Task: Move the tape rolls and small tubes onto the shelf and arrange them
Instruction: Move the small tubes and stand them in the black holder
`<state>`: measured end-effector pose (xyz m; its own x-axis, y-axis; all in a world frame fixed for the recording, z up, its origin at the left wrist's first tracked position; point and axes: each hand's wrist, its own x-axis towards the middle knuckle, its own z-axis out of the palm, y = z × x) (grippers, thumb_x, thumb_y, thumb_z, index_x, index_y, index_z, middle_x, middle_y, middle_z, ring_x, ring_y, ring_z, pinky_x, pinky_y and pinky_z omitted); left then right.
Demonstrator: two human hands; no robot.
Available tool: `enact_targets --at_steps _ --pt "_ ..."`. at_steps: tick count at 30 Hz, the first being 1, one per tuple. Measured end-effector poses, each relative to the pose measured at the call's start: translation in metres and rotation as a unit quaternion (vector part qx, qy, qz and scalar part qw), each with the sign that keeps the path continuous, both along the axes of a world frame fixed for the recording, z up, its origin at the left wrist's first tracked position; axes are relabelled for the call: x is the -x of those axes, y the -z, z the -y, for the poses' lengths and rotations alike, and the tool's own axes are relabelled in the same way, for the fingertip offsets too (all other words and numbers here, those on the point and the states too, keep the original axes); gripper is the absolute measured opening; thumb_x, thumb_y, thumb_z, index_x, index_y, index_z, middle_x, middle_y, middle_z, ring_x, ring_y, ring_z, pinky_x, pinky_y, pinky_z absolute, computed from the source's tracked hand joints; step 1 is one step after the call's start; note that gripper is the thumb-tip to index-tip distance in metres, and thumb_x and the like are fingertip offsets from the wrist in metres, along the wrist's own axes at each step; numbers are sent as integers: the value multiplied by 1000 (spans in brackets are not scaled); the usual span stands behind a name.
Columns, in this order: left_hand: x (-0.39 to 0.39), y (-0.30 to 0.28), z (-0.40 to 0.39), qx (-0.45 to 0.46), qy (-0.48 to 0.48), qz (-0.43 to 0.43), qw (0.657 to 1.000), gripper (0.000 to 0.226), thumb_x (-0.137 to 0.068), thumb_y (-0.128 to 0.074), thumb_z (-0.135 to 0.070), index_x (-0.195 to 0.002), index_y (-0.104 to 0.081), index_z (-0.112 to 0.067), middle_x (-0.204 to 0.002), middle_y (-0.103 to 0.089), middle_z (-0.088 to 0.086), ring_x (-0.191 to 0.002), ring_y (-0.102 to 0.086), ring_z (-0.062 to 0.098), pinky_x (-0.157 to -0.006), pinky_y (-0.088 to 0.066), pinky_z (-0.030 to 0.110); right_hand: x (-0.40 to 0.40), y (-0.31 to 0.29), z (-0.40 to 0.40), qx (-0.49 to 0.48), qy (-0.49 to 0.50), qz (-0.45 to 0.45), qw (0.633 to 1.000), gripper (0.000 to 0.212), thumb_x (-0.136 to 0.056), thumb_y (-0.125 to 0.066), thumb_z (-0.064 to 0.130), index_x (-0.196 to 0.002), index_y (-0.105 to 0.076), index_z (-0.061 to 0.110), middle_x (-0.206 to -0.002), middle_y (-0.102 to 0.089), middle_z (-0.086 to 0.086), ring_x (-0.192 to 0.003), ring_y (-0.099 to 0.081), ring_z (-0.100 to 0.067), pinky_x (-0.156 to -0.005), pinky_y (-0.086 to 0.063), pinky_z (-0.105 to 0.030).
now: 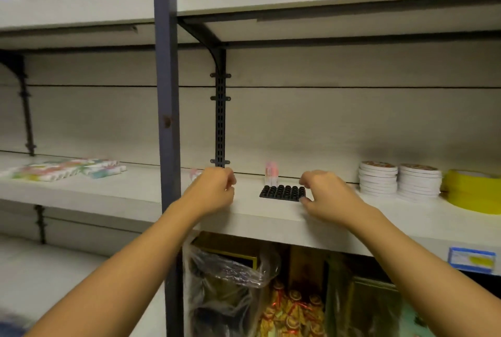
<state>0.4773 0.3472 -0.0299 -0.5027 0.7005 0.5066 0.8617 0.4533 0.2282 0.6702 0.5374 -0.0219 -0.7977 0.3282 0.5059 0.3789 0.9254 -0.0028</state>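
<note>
We see right hand (329, 195) pinching black tray (282, 192) edge on shelf (271, 217); left hand (217, 190) left of tray, fingers curled, contents unclear.

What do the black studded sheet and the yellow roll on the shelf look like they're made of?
The black studded sheet looks like rubber or soft plastic: matte, with rows of moulded round bumps. The yellow roll looks like plastic tape, smooth and slightly glossy, wound in layers; the blur leaves both uncertain.
</note>
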Motion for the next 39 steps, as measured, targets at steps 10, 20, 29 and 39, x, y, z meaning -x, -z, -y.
enact_targets --at_steps 10,20,29,39 --pt "-12 0 117 19 -96 -21 995 12 -96 -59 -22 -108 -63 -24 -102 -63 -5 -87 -59 7 -79 -55 26 27 -8 82 18 -120 -4 993 37 -92 -63 27 -126 -57 16 -114 -62 -3 -101 -61 -20 -94 -50 -34" --pt "35 -2 241 75 -230 -81 967 32 -96 -54 -27 -128 -58 -21 -129 -60 2 -109 -60 21 -88 -54 40 108 -18 191 20 -222 -27 974 38 -92 -63 16 -129 -55 20 -121 -60 0 -106 -60 -19 -89 -55 -32" --pt "119 -9 340 76 -262 -68 960 33 -95 -54 -29 -128 -57 -24 -131 -59 1 -109 -60 22 -86 -55 39 204 -18 284 -11 -216 9 976 39 -90 -59 17 -128 -53 18 -121 -57 -2 -102 -58 -24 -79 -53 -36" --pt "220 -9 413 60 -259 -39 963 30 -95 -57 -26 -124 -60 -20 -119 -63 3 -98 -62 21 -85 -58 41 288 -9 337 9 -155 44 987 40 -85 -56 14 -125 -55 16 -119 -57 -5 -101 -59 -27 -80 -54 -40"
